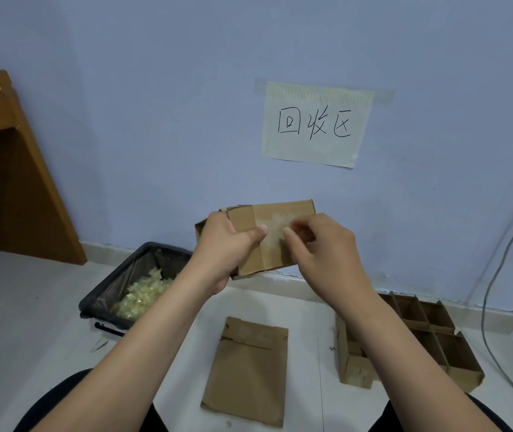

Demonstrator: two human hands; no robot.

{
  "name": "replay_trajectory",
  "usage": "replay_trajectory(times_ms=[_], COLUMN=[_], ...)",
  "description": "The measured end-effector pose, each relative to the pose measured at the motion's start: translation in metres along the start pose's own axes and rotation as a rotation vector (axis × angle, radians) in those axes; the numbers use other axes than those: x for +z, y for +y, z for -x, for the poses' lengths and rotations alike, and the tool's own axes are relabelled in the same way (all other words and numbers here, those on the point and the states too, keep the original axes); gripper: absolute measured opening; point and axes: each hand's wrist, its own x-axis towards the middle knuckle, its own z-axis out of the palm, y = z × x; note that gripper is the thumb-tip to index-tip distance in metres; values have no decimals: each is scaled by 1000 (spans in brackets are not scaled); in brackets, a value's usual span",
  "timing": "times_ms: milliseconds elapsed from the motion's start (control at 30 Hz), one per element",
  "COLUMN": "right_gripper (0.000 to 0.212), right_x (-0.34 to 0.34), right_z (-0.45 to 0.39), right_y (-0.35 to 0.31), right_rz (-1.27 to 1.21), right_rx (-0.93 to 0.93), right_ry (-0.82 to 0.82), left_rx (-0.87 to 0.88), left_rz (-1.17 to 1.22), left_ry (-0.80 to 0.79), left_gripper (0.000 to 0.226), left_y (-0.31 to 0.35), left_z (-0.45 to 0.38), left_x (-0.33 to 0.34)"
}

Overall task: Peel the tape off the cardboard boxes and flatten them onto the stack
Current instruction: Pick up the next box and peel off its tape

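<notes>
box: a small brown cardboard box (275, 236), held up in the air in front of the blue wall, above the floor; its left end looks open, with a flap showing behind the left hand.
tape: a clear, shiny strip of tape (275, 227) lies across the front face of the box, wrinkled and a little whitish.
left hand: the left hand (225, 244) grips the left end of the box, thumb pressed flat on the front face, other fingers behind.
right hand: the right hand (320, 249) has its fingers curled and pinches the tape at the middle of the box face.
stack: flattened cardboard (247, 372) lies on the pale tiled floor (30, 307) below the hands, matte brown, rectangular, with a folded flap at the top.
divider box: an open carton with cardboard dividers (420, 335) stands on the floor to the right, corrugated edges visible.
bin: a bin with a black plastic liner (115, 285), at the left, holds many crumpled yellowish clear pieces.
sign: a lined paper sheet (316, 124) with handwritten characters is taped on the wall.
furniture: a wooden panel (9, 169), smooth and orange-brown, at the far left.
</notes>
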Motion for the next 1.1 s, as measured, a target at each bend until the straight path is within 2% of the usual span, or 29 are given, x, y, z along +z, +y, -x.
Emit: replay_trajectory(times_ms=[67, 100, 200, 400, 633, 733, 833, 967, 1100], right_gripper=[17, 16, 9, 10, 5, 5, 7, 13, 15], right_x=[6, 8, 11, 13, 1, -5, -11, -9, 0], right_z=[0, -1, -2, -5, -9, -9, -8, -4, -2], right_y=[-1, -1, -3, -3, 1, 2, 6, 11, 10], right_rz=[45, 51, 40, 28, -33, -57, -82, 1, 57], right_rx=[-14, -9, 29, 140, 165, 166, 155, 57, -21], right_ry=[-20, -4, 33, 6, 91, 95, -6, -195, -210], left_rx=[13, 7, 24, 20, -69, -56, -55, -55, -21], left_rz=[-34, -43, -88, -146, -27, -26, -38, -76, -117], left_ry=[3, 9, 39, 53, 31, 22, 9, -6, -25], left_gripper=[61, 68, 40, 51, 19, 21, 22, 28, 28], left_y=[0, -2, -1, -6, 1, 1, 1, 0, 2], left_z=[1, -1, 1, 0, 0, 0, 0, -2, -2], left_x=[1, 1, 6, 10, 4, 2, -2, -6, -7])
